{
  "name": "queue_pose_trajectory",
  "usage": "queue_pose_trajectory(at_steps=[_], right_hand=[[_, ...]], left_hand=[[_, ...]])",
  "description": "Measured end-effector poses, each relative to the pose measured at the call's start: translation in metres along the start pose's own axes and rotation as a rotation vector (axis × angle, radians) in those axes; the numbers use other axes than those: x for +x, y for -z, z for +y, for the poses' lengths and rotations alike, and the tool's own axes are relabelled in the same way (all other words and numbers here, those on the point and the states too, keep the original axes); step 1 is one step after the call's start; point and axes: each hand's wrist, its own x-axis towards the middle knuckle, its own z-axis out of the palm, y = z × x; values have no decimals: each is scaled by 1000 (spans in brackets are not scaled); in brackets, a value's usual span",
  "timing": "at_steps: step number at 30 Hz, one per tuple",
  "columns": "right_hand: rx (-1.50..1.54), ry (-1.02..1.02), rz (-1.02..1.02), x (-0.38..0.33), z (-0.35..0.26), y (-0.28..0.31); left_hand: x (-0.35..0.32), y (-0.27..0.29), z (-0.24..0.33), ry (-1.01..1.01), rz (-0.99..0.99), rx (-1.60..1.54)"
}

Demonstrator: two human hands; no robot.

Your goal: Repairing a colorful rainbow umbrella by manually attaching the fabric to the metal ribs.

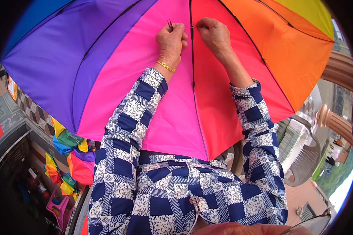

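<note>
An open rainbow-coloured umbrella (172,133) spreads before me, its inner side with the dark ribs facing me. My left hand (171,42) is closed around a small pointed tool with two dark tips (170,26), like thread snips; most of it is hidden in the fist. This hand is over the pink panel, just left of the black middle rib (192,55). On the rib's other side, over the red panel, my right hand (214,35) is closed in a pinch. Whatever its fingers hold is too small to make out.
Colourful folded fabric (81,166) lies in a heap at the lower left, near a pink plastic stool (60,207). A grey perforated chair (306,158) stands at the right, beside a pale stacked bundle (289,137). Brown columns (337,124) rise at the far right.
</note>
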Motion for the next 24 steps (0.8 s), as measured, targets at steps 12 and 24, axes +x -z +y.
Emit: queue_pose_trajectory(at_steps=[12, 24], right_hand=[[36, 14, 10, 8, -1, -7], [232, -27, 23, 7, 7, -11]], left_hand=[[3, 1, -1, -3, -3, -6], [5, -7, 6, 9, -15, 36]])
